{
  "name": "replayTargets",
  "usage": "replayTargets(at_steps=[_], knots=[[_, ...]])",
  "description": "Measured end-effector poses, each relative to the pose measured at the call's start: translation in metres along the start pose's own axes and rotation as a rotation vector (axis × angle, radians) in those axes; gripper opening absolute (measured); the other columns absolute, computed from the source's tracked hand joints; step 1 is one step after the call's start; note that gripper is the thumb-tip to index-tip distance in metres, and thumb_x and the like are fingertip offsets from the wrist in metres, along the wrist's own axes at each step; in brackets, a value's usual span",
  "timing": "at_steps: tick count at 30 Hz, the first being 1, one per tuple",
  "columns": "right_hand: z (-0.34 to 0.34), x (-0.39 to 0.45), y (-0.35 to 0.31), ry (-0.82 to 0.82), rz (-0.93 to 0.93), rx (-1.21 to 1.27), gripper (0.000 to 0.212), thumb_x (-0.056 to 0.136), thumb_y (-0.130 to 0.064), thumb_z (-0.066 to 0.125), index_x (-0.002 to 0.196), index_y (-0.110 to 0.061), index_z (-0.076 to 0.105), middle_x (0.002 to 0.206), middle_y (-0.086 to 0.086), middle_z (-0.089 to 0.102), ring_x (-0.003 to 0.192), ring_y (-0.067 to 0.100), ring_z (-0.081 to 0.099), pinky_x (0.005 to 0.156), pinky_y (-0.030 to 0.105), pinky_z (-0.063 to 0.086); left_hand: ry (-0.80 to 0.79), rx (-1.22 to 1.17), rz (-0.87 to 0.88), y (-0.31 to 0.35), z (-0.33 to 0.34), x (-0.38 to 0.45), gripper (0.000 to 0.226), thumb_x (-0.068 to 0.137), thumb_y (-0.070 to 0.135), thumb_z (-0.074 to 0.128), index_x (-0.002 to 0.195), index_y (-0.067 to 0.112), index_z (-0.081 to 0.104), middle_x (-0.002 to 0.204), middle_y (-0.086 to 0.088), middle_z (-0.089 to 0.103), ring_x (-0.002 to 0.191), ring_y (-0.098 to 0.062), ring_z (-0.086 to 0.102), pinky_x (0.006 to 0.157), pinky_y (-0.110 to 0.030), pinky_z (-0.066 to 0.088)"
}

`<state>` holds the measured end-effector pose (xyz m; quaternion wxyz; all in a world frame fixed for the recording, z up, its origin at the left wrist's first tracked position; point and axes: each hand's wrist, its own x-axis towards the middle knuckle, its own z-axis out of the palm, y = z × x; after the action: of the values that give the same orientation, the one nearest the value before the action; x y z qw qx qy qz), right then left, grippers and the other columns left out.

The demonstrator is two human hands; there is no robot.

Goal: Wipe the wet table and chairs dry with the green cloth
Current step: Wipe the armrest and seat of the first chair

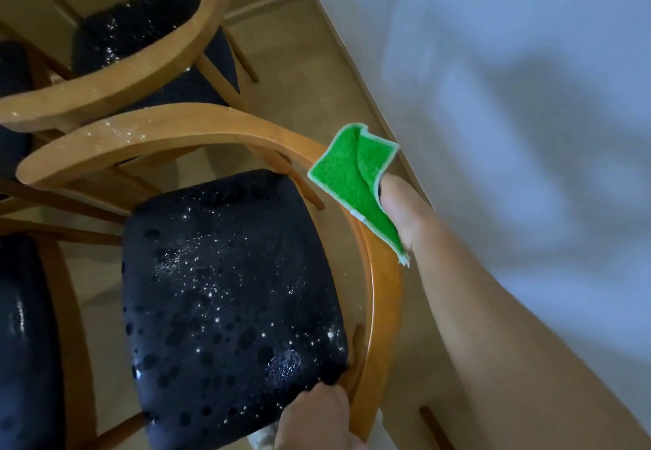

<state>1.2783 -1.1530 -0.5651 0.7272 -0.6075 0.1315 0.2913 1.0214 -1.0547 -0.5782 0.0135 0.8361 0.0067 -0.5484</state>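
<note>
The nearest chair has a dark seat (229,291) covered in water drops and a curved wooden back rail (384,308). My right hand (405,213) is shut on the green cloth (347,174), which it presses against the rail at the chair's right side. One flap of the cloth is folded over. Low in the view, my left hand (313,418) grips the chair at the seat's near corner, where it meets the rail. White specks of water lie on the rail's far stretch (116,136).
A second chair (141,30) with a wet dark seat stands just behind, its rail touching or overlapping the first. Another dark seat (24,344) shows at the left edge. A white wall (510,97) rises close on the right above the beige floor (299,72).
</note>
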Motion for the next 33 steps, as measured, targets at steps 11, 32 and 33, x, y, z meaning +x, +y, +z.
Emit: replayTargets(at_steps=[11,32,33], knots=[[-0.008,-0.116,0.105,0.396,0.080,-0.246,0.017,0.101,-0.024,0.043,0.110,-0.017,0.054,0.111,0.008,0.059,0.102,0.012,0.064,0.078,0.025,0.050,-0.023,-0.048,0.056,-0.006,0.005,0.007,0.042,0.083,0.024,0.056,0.124,0.015,0.054,0.117,-0.006,0.062,0.108,-0.026,0.061,0.091,-0.037,0.050],[0.050,-0.089,0.064,-0.538,0.022,-2.797,0.065,0.091,-0.061,0.036,0.142,-0.022,0.045,0.159,0.012,0.008,0.147,0.032,-0.008,0.099,0.064,-0.030,0.042,-0.433,0.358,-0.077,0.011,-0.028,0.036,0.093,0.042,0.054,0.119,0.018,0.053,0.117,-0.007,0.058,0.108,-0.027,0.056,0.094,-0.041,0.046],[0.051,-0.077,0.051,-0.482,0.014,-2.826,0.066,0.091,-0.059,0.038,0.145,-0.022,0.040,0.160,0.010,0.001,0.146,0.031,-0.015,0.097,0.064,-0.031,0.071,-0.472,0.368,-0.075,0.008,-0.030,0.031,0.094,0.040,0.052,0.117,0.020,0.054,0.115,-0.006,0.059,0.106,-0.026,0.057,0.093,-0.041,0.047]])
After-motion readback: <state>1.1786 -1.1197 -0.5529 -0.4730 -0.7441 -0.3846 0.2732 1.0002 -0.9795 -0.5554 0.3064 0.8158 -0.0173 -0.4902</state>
